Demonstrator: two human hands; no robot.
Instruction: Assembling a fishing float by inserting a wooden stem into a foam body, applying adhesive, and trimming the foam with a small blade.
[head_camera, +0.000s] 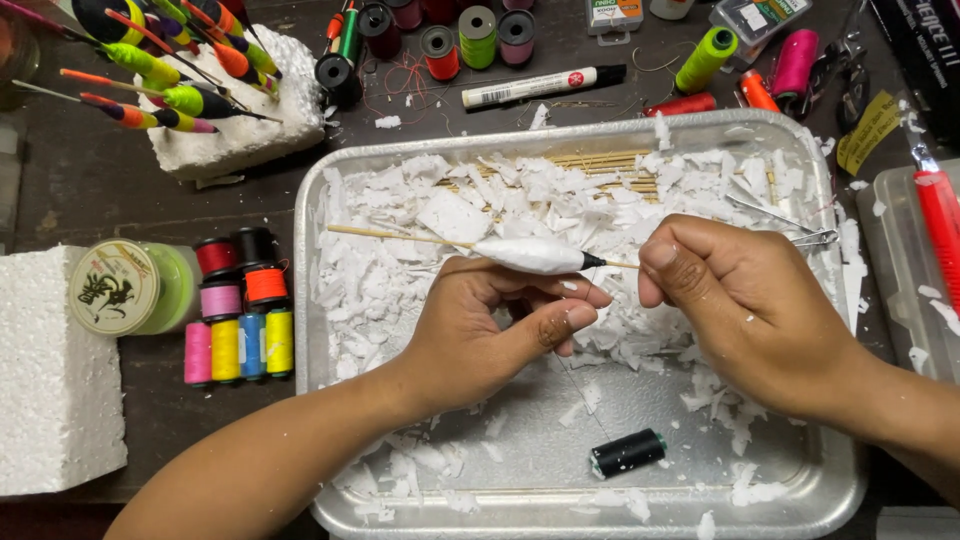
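Note:
My left hand (490, 330) grips a white, unpainted fishing float (530, 255) on a thin wooden stick, fingers curled under its tapered body. My right hand (745, 305) pinches the stick's dark-wrapped end just to the right of the float. A fine thread runs down from my left fingers to a black thread spool (627, 453) lying in the metal tray (840, 480). Both hands hover over the tray, which is covered with white foam shavings (400, 280).
Painted floats (170, 70) stand stuck in a foam block at the upper left. Coloured thread spools (240, 320) and a line reel (125, 288) sit left of the tray, beside a big foam block (50, 380). More spools, a marker (540, 87) and a red knife (940, 235) lie around.

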